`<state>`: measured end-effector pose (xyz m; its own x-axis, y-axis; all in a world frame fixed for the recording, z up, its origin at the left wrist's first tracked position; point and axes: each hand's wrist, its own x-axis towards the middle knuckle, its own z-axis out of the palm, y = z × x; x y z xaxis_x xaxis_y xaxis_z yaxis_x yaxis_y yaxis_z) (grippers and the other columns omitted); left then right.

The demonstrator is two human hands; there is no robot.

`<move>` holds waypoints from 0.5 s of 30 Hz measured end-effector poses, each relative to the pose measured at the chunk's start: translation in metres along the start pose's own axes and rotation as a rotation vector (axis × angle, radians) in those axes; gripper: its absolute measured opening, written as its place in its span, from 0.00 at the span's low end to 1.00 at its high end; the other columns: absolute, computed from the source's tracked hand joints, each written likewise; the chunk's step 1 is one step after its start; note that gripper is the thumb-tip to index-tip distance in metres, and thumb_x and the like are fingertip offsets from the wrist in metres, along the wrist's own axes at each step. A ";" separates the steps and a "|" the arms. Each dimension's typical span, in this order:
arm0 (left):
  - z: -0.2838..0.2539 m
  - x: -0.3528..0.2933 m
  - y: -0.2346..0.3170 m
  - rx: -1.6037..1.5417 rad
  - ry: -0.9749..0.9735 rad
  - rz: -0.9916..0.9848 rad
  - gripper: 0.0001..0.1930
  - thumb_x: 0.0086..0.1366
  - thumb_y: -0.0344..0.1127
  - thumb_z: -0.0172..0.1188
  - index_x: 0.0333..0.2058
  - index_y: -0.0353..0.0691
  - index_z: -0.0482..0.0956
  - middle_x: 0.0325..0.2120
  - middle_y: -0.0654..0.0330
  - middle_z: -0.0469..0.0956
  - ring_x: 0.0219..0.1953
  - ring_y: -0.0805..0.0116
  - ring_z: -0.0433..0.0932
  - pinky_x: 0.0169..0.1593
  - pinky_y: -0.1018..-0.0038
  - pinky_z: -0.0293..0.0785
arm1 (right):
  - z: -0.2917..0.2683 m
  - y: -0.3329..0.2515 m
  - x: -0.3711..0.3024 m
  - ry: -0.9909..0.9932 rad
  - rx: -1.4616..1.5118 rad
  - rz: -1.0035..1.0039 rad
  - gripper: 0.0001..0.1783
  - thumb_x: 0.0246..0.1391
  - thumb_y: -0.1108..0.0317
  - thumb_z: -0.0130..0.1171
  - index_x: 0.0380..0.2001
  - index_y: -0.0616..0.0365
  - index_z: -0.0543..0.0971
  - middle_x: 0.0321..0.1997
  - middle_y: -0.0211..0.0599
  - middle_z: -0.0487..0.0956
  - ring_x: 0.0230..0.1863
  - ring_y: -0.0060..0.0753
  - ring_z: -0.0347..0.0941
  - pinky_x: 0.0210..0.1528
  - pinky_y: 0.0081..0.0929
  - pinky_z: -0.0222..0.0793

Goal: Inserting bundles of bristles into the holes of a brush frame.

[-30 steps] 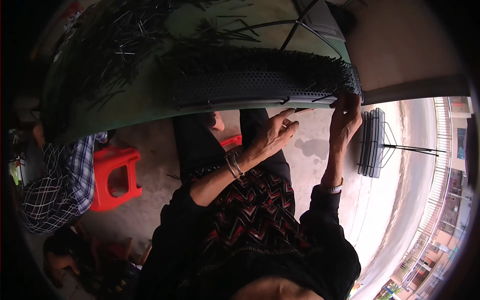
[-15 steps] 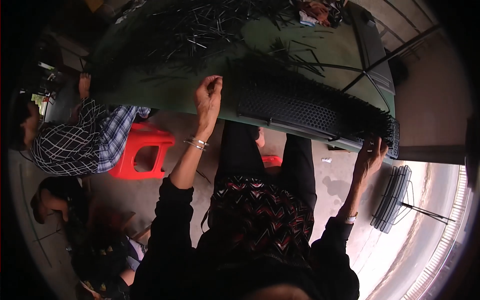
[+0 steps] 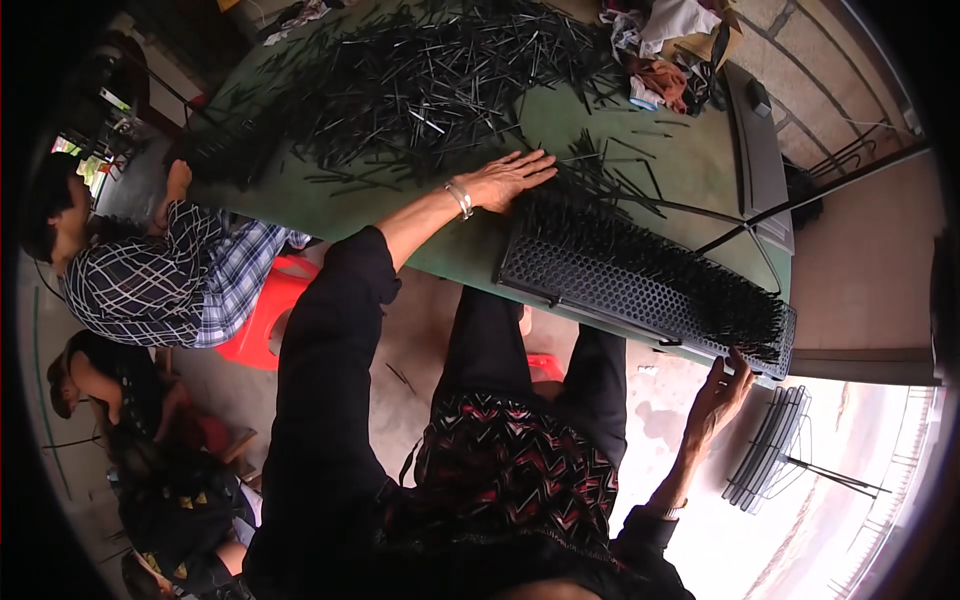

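Observation:
My left hand point(image 3: 508, 182) is stretched out palm down, fingers extended, over the loose black strips point(image 3: 610, 165) just beyond the left end of a long perforated black panel point(image 3: 600, 282). Many short black strips point(image 3: 690, 255) stand upright in the panel's holes along its far side and right end; the near left holes show bare. At the panel's near right corner is my right hand point(image 3: 722, 395), its thumb and forefinger close together by the edge and the other fingers curled. Whatever lies between those fingertips is too small to make out.
A large heap of black strips point(image 3: 420, 95) covers the far part of the green table point(image 3: 450, 258). Cloths point(image 3: 665, 85) lie at the far right. A thin black rod point(image 3: 830, 185) crosses above the panel. At left a person in checks point(image 3: 140, 275) sits on a red stool point(image 3: 262, 320).
My left hand has moved right and farther over the table, its closed fingers now spread out. My right hand has shifted slightly left along the panel's edge. The view has shifted too.

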<state>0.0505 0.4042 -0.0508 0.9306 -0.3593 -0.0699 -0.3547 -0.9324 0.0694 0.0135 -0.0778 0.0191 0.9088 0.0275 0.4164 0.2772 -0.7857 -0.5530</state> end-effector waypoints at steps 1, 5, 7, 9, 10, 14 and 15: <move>-0.004 0.010 -0.004 -0.004 0.005 0.010 0.55 0.44 0.29 0.68 0.69 0.46 0.44 0.71 0.58 0.39 0.73 0.59 0.36 0.72 0.59 0.39 | -0.003 -0.003 -0.002 0.000 0.024 0.016 0.16 0.58 0.73 0.56 0.51 0.55 0.76 0.43 0.35 0.75 0.28 0.22 0.71 0.29 0.22 0.67; -0.005 0.031 -0.020 -0.088 -0.170 0.057 0.59 0.43 0.36 0.73 0.69 0.45 0.42 0.71 0.57 0.38 0.73 0.59 0.34 0.72 0.60 0.38 | -0.004 -0.021 -0.010 -0.065 0.067 0.045 0.15 0.58 0.74 0.56 0.49 0.56 0.77 0.42 0.34 0.75 0.27 0.22 0.71 0.30 0.23 0.68; -0.009 0.041 -0.018 -0.038 -0.256 0.100 0.60 0.42 0.37 0.74 0.69 0.44 0.41 0.71 0.55 0.37 0.73 0.58 0.34 0.72 0.60 0.38 | 0.000 -0.022 -0.013 -0.122 0.119 0.072 0.13 0.58 0.74 0.54 0.47 0.58 0.78 0.40 0.34 0.76 0.27 0.23 0.72 0.30 0.24 0.69; -0.013 0.051 -0.017 -0.013 -0.289 0.105 0.61 0.41 0.38 0.75 0.69 0.44 0.40 0.71 0.55 0.35 0.73 0.57 0.34 0.72 0.60 0.38 | 0.010 -0.021 -0.020 -0.121 0.143 0.029 0.12 0.60 0.71 0.52 0.46 0.57 0.78 0.40 0.34 0.77 0.25 0.23 0.72 0.28 0.22 0.68; -0.014 0.054 -0.017 0.010 -0.330 0.100 0.61 0.41 0.38 0.75 0.69 0.44 0.40 0.71 0.55 0.38 0.72 0.55 0.38 0.72 0.60 0.41 | 0.011 -0.031 -0.021 -0.138 0.167 0.036 0.11 0.60 0.71 0.52 0.45 0.58 0.78 0.39 0.34 0.77 0.25 0.22 0.72 0.27 0.22 0.67; -0.019 0.057 -0.017 0.011 -0.338 0.132 0.60 0.41 0.38 0.76 0.68 0.42 0.44 0.67 0.52 0.49 0.68 0.50 0.52 0.69 0.58 0.54 | 0.023 -0.037 -0.030 -0.204 0.249 0.055 0.09 0.61 0.70 0.53 0.41 0.60 0.78 0.36 0.33 0.76 0.22 0.20 0.70 0.24 0.20 0.64; -0.017 0.057 -0.020 0.010 -0.336 0.130 0.60 0.41 0.38 0.76 0.68 0.42 0.44 0.67 0.52 0.49 0.68 0.50 0.52 0.69 0.58 0.54 | 0.023 -0.042 -0.031 -0.205 0.249 0.052 0.09 0.61 0.70 0.53 0.41 0.60 0.78 0.36 0.33 0.76 0.22 0.20 0.70 0.24 0.20 0.64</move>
<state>0.1125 0.4030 -0.0391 0.7968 -0.4660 -0.3847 -0.4703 -0.8780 0.0894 -0.0186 -0.0315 0.0126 0.9605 0.1354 0.2433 0.2740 -0.6147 -0.7397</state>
